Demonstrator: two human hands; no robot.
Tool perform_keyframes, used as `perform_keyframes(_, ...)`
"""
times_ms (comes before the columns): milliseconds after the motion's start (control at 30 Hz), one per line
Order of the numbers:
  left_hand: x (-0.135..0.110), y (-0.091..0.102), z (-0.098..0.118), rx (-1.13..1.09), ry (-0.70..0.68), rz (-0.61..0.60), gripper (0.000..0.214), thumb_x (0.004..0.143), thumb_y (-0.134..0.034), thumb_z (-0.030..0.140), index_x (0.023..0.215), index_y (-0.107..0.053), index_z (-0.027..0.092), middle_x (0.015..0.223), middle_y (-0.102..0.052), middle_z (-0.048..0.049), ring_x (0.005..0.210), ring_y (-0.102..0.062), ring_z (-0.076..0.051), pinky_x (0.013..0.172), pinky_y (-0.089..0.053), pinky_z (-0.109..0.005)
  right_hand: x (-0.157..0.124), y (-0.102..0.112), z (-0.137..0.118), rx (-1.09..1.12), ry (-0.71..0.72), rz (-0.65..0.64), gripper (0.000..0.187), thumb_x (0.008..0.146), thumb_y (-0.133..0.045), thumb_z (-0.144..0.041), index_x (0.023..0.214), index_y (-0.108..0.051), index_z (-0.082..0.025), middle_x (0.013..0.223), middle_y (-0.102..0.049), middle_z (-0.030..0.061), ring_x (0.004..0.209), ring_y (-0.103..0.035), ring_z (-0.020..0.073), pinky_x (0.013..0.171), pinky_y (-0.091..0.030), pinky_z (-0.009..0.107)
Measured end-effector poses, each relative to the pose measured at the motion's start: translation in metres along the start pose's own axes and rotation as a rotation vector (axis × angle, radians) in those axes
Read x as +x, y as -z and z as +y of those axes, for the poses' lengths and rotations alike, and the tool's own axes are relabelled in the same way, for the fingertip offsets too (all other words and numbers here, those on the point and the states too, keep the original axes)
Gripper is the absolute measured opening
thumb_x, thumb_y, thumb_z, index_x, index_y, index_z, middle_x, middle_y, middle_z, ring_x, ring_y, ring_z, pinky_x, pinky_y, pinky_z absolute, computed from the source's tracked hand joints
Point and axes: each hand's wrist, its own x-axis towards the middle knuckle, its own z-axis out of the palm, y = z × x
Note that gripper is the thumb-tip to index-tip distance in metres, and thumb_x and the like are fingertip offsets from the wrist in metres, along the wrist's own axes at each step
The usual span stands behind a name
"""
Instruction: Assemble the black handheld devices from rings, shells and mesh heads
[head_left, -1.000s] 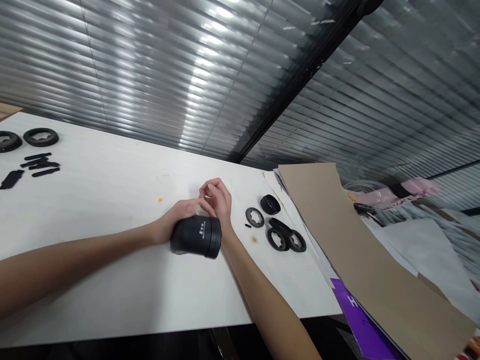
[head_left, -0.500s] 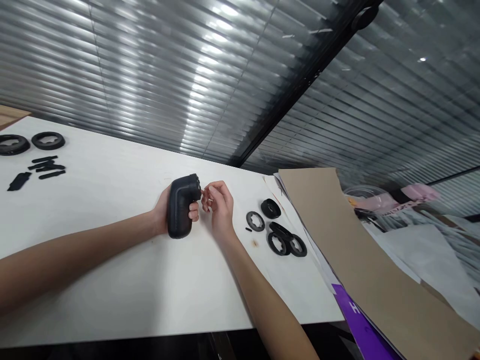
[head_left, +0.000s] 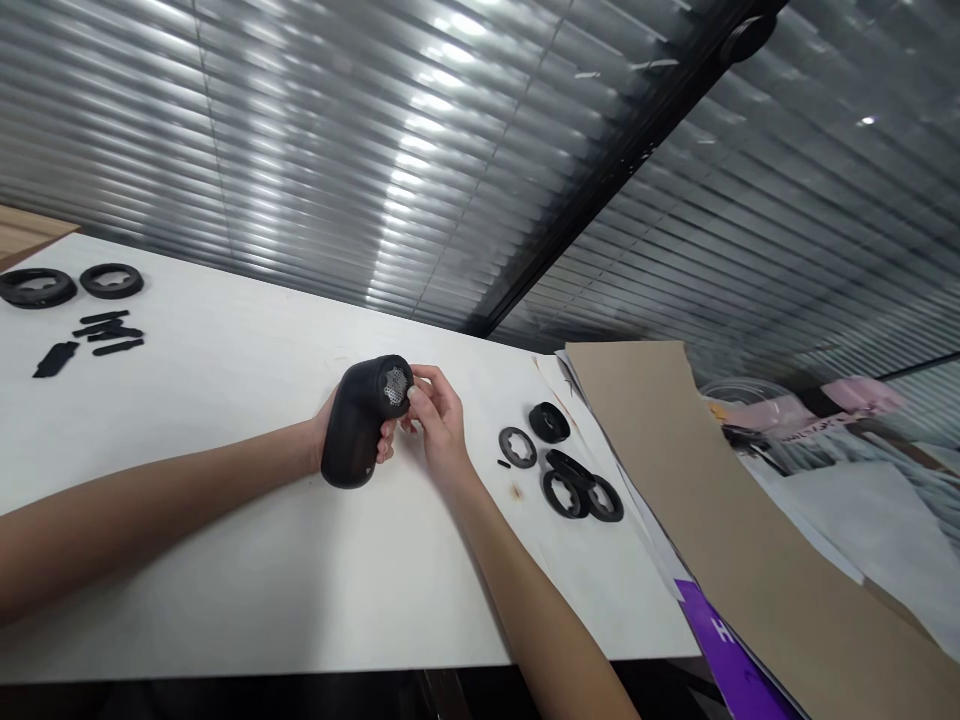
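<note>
My left hand (head_left: 330,440) is wrapped round a black hand-held device (head_left: 360,420) with a round silver mesh face (head_left: 395,384), held just above the white table (head_left: 225,520). My right hand (head_left: 437,420) is beside it, fingers curled, fingertips touching the edge of the mesh end. To the right of my hands lie several black ring-shaped parts (head_left: 574,485), a black cap (head_left: 549,421) and a flat toothed ring (head_left: 517,447).
More black rings (head_left: 112,281) and flat black strips (head_left: 105,335) lie at the table's far left. A brown cardboard sheet (head_left: 720,500) overhangs the right edge, with purple packaging (head_left: 727,640) and white paper. Slatted blinds (head_left: 375,150) run behind the table.
My left hand lifted the device from lying on its side and turned it so its mesh face points toward me. My right fingers moved onto the mesh end.
</note>
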Motion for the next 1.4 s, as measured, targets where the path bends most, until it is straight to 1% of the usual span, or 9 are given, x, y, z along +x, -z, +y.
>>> perform_keyframes(233,0.004,0.007,-0.001,0.014,0.100,0.044,0.027,0.071,-0.076,0.039,0.072,-0.064,0.015,0.063,-0.062,-0.0044,0.050,-0.056,-0.016,0.050,-0.051,-0.027,-0.003,0.004,-0.001,0.059,-0.101,-0.083,0.047,0.087,-0.072,-0.058,0.117,-0.068,-0.022,0.067,-0.050,-0.0050,0.055,-0.048,0.0123,0.050,-0.033,0.026)
perform_keyframes(400,0.002,-0.002,0.000,0.051,0.177,0.079,0.037,0.086,-0.062,0.048,0.073,-0.063,0.014,0.060,-0.059,-0.0068,0.048,-0.055,-0.018,0.050,-0.051,-0.030,-0.003,0.005,-0.008,0.065,-0.087,-0.152,0.054,0.077,-0.067,-0.053,0.118,-0.075,-0.017,0.062,-0.052,-0.0030,0.051,-0.040,0.0131,0.048,-0.029,0.028)
perform_keyframes(533,0.000,-0.019,0.003,0.077,0.247,0.229,0.048,0.094,-0.044,0.048,0.072,-0.065,0.012,0.055,-0.056,-0.0088,0.042,-0.051,-0.019,0.043,-0.047,-0.030,-0.003,0.007,-0.011,-0.001,-0.086,-0.175,0.063,0.077,-0.064,-0.055,0.128,-0.074,-0.018,0.066,-0.060,0.0004,0.059,-0.054,0.0209,0.052,-0.040,0.032)
perform_keyframes(667,-0.001,-0.032,0.005,0.103,0.306,0.327,0.051,0.096,-0.038,0.047,0.064,-0.060,0.014,0.050,-0.053,-0.0099,0.040,-0.052,-0.020,0.040,-0.044,-0.029,-0.001,0.009,-0.012,-0.057,0.003,-0.181,0.060,0.074,-0.070,-0.063,0.117,-0.077,-0.021,0.087,-0.072,0.0054,0.082,-0.067,0.0287,0.070,-0.054,0.039)
perform_keyframes(767,-0.001,-0.037,0.005,0.138,0.301,0.378,0.054,0.098,-0.036,0.050,0.062,-0.058,0.015,0.048,-0.052,-0.0101,0.040,-0.053,-0.021,0.038,-0.044,-0.029,-0.001,0.008,-0.011,-0.030,0.057,-0.162,0.055,0.074,-0.073,-0.062,0.111,-0.079,-0.022,0.095,-0.076,0.0061,0.089,-0.068,0.0289,0.080,-0.055,0.040)
perform_keyframes(900,-0.001,-0.043,0.004,0.166,0.293,0.426,0.063,0.101,-0.030,0.054,0.060,-0.059,0.015,0.047,-0.053,-0.0123,0.038,-0.053,-0.022,0.037,-0.044,-0.030,-0.003,0.007,-0.007,0.010,0.045,-0.146,0.051,0.073,-0.075,-0.058,0.110,-0.080,-0.023,0.090,-0.075,0.0050,0.083,-0.067,0.0263,0.073,-0.053,0.036)
perform_keyframes(1067,-0.002,-0.046,0.004,0.168,0.314,0.453,0.072,0.102,-0.025,0.059,0.059,-0.061,0.013,0.047,-0.054,-0.0135,0.037,-0.055,-0.023,0.035,-0.044,-0.030,-0.004,0.007,-0.007,0.012,0.026,-0.139,0.050,0.071,-0.073,-0.055,0.109,-0.080,-0.022,0.086,-0.074,0.0054,0.080,-0.066,0.0269,0.071,-0.053,0.037)
perform_keyframes(1200,-0.002,-0.043,0.004,0.182,0.295,0.416,0.072,0.102,-0.025,0.060,0.060,-0.061,0.014,0.046,-0.054,-0.0124,0.037,-0.055,-0.023,0.036,-0.045,-0.030,-0.005,0.005,-0.006,0.028,0.016,-0.139,0.045,0.072,-0.072,-0.049,0.107,-0.077,-0.022,0.081,-0.073,0.0033,0.072,-0.065,0.0239,0.067,-0.052,0.036)
perform_keyframes(1400,-0.002,-0.040,0.006,0.188,0.303,0.364,0.068,0.102,-0.027,0.057,0.058,-0.059,0.016,0.045,-0.053,-0.0113,0.035,-0.052,-0.022,0.036,-0.044,-0.030,-0.003,0.001,-0.004,0.083,0.057,-0.131,0.038,0.069,-0.075,-0.048,0.099,-0.071,-0.023,0.092,-0.076,0.0038,0.079,-0.068,0.0231,0.070,-0.053,0.034)
